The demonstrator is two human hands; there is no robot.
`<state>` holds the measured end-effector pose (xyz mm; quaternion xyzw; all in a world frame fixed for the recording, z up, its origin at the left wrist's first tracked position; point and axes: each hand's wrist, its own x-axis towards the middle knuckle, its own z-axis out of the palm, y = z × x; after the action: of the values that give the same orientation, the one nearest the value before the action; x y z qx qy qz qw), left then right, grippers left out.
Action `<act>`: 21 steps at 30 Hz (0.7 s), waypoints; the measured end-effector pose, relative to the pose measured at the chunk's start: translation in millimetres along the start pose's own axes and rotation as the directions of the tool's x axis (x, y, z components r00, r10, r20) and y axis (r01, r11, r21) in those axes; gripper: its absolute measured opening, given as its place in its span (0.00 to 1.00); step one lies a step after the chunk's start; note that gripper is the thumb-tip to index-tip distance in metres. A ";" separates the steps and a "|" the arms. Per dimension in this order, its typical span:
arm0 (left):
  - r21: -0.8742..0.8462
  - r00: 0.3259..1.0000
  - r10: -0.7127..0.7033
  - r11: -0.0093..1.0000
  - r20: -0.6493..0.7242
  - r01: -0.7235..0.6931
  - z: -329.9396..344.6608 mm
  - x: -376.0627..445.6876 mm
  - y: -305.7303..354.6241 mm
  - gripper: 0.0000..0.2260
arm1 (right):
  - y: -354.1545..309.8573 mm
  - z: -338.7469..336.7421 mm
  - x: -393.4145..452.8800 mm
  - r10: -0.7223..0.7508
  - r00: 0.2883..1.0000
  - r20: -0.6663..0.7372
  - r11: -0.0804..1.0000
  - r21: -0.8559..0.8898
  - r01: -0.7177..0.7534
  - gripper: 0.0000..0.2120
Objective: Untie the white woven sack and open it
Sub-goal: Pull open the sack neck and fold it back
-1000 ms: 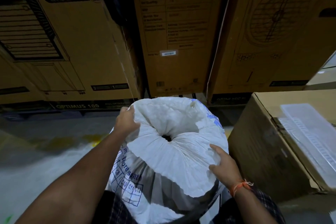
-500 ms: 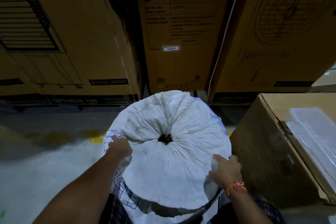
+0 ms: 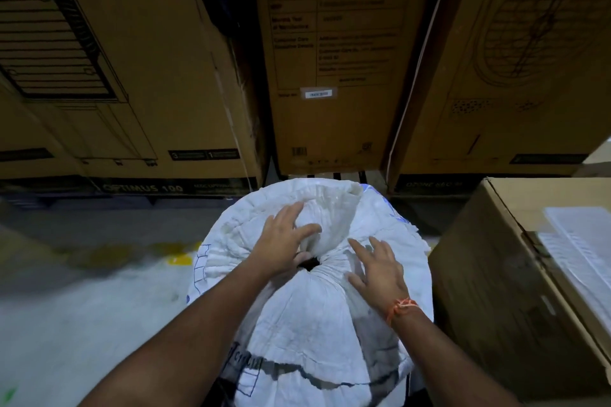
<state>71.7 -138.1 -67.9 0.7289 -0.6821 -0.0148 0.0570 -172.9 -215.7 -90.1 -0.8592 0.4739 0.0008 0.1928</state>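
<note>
Both hands had come in from the sack's outer rim to its gathered middle since half a second earlier, when they were gripping the edges on either side. The white woven sack stood upright on the pale floor, right in front of the person, just beside a cardboard box on the right and close to the row of big printed cartons stacked behind it.

Left hand lay on the bunched fabric just left of the dark hole at the sack's centre, fingers spread and reaching over a raised fold of the cloth. Couldn't tell whether the thumb was pinching anything, since it was tucked down by the hole. Right hand sat palm down just right of that hole, fingers spread flat on the weave, not gripping anything as far as I could see. An orange thread band was around that wrist.

The sack's mouth was still puckered tight, with pleats running out from the hole in all directions, so it wasn't opened. Blue printing showed on the sack's left side and near its lower edge. A white slatted plastic piece lay on top of the cardboard box. There was a yellow mark on the floor to the left of the sack.
</note>
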 end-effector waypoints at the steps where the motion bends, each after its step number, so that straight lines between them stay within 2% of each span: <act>1: 0.038 0.998 -0.034 0.999 0.055 0.032 4.5 3.3 -5.3 0.27 | 1.5 -0.2 5.0 0.010 0.998 0.056 1.000 0.001 -0.010 0.37; 3: 0.082 0.977 -0.129 0.990 0.168 0.116 11.1 9.2 -14.8 0.29 | 6.1 1.8 14.2 0.019 0.989 0.144 0.999 -0.049 -0.012 0.40; 6: 0.033 0.937 -0.225 0.974 0.267 0.224 18.9 14.3 -29.1 0.26 | 15.1 4.6 21.8 -0.075 0.980 0.183 0.995 -0.047 0.085 0.36; 9: -0.147 0.937 -0.289 0.936 0.198 0.320 22.5 10.2 -43.2 0.16 | 27.4 1.3 17.4 -0.191 0.976 0.104 0.981 0.003 0.192 0.28; 12: -0.315 0.918 -0.378 0.862 0.120 0.396 17.3 4.0 -57.0 0.09 | 49.8 -4.4 8.5 -0.215 0.975 0.050 0.976 0.058 0.212 0.23; 16: -0.364 0.849 -0.522 0.777 0.084 0.514 2.0 -0.6 -82.6 0.08 | 88.2 -16.4 -4.8 -0.223 0.974 0.034 0.975 -0.002 0.223 0.20; 18: -0.371 0.840 -0.540 0.770 0.056 0.519 -3.4 -1.0 -94.9 0.13 | 99.9 -25.6 -13.1 -0.234 0.972 0.037 0.971 -0.052 0.235 0.18; 21: -0.370 0.822 -0.569 0.760 0.018 0.534 -20.6 2.1 -105.7 0.08 | 108.3 -37.9 -27.8 -0.227 0.972 0.064 0.968 -0.094 0.232 0.17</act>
<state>178.8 -132.2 -58.3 0.8740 -0.4190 -0.1204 0.2147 -283.3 -257.2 -85.7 -0.9166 0.3653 0.0252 0.1604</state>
